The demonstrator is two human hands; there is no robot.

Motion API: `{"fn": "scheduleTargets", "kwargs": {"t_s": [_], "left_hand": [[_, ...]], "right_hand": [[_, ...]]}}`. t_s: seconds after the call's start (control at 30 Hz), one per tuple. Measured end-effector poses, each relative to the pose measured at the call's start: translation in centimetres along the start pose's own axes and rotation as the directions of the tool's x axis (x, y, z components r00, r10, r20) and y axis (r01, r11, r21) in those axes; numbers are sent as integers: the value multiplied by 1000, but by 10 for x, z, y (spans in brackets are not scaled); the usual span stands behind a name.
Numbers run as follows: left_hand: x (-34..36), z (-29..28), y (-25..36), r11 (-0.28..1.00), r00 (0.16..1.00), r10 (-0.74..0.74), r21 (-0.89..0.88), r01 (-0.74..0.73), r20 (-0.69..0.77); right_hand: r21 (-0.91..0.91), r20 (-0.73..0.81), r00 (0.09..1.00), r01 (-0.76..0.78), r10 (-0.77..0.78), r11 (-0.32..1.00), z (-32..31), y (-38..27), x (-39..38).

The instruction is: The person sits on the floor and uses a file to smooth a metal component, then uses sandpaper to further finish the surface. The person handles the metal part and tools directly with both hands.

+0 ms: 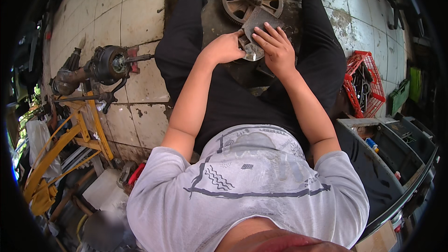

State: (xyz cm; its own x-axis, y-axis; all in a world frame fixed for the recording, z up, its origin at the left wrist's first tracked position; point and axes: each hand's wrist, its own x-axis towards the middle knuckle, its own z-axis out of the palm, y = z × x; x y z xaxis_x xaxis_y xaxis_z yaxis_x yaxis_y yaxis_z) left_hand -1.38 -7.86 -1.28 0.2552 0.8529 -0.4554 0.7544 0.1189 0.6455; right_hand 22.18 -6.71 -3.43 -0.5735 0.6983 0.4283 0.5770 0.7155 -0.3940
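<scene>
Between my legs, my left hand (224, 48) is closed at the edge of a round metal part (254, 52) with a shiny face. My right hand (276, 49) lies with its fingers stretched out over a dark grey, rough-looking sheet (261, 20), probably sandpaper. The sheet covers much of the metal part, so its full shape is hidden. Just beyond both hands, a large rusty gear wheel (228, 4) with spokes and a toothed rim lies on the floor, partly under the sheet.
At the left, a greasy axle assembly (109, 65) rests by a yellow metal stand (86, 126). A red plastic basket (361, 84) of tools stands right of my leg, with a dark open toolbox (368, 158) nearer. Worn tiles (140, 18) cover the floor.
</scene>
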Motion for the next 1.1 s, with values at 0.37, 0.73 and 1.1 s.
{"fn": "scheduleTargets", "kwargs": {"t_s": [0.37,0.73,1.1], "left_hand": [[-10,-2,-2,985,999,52,-167,-53,-7],[-4,0,-1,997,1000,-19,-70,20,10],[-5,-4,5,998,1000,1,-58,0,10]], "right_hand": [[130,85,985,136,-148,982,-9,-18,-7],[39,0,1000,29,-29,999,2,1,-5],[12,34,998,48,-48,999,0,-5,-4]]}}
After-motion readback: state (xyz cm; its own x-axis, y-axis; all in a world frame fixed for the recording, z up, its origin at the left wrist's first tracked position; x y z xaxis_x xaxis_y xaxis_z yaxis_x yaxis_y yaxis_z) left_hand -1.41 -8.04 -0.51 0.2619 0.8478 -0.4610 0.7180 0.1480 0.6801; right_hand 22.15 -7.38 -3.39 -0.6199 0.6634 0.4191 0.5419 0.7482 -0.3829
